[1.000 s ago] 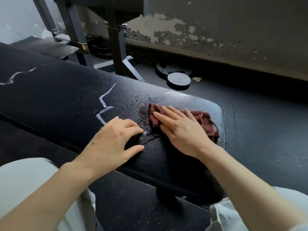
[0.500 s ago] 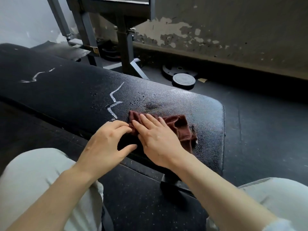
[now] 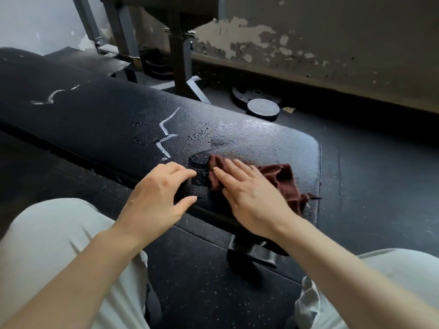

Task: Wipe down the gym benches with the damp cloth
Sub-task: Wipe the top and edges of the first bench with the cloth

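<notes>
A black padded gym bench [image 3: 99, 119] runs from the far left to the middle right, with white cracks in its cover and water drops near its right end. A dark red damp cloth [image 3: 283, 180] lies crumpled on that end. My right hand [image 3: 247, 193] presses flat on the cloth with straight fingers. My left hand [image 3: 159, 195] rests on the bench's near edge just left of the cloth, its fingers bent over the pad and its thumb at the edge.
Dark rubber flooring [image 3: 380, 186] surrounds the bench. Round weight plates [image 3: 262, 108] lie on the floor behind it. A black metal rack frame [image 3: 178, 55] stands at the back, before a peeling wall [image 3: 308, 39]. My knees in pale trousers fill the lower corners.
My right hand slid the cloth toward the near edge and to the left, then back to the right a little. My left hand stayed on the bench's near edge.
</notes>
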A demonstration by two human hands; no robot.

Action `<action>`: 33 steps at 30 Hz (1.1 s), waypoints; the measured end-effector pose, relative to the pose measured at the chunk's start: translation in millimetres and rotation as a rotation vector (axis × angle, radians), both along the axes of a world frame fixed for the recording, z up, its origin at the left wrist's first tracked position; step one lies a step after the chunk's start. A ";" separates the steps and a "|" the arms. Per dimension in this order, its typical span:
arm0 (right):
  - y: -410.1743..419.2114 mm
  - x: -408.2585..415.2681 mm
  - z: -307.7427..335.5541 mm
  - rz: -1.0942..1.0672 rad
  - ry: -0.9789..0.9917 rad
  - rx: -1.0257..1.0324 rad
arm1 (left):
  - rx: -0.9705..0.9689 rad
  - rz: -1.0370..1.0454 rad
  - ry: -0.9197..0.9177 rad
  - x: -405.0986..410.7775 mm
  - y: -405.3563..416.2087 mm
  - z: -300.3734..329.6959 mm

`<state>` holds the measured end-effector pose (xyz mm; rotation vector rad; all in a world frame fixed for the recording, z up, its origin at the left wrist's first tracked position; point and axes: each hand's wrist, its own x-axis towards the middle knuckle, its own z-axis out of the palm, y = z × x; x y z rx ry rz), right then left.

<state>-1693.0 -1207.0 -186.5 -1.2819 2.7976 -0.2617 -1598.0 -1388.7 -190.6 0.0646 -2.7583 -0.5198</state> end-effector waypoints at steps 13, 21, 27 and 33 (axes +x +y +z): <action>98.5 -0.4 4.8 -0.095 -0.078 0.084 | 0.021 -0.111 0.019 0.6 36.8 -3.9; 75.5 25.9 6.4 -0.043 -0.047 0.017 | 0.014 -0.106 0.023 4.3 32.8 -4.0; 81.0 23.7 3.7 0.204 0.049 0.088 | 0.076 -0.135 0.030 2.6 30.0 -5.8; 102.1 25.9 1.9 0.180 -0.015 0.095 | 0.109 -0.012 0.058 6.9 2.9 -1.9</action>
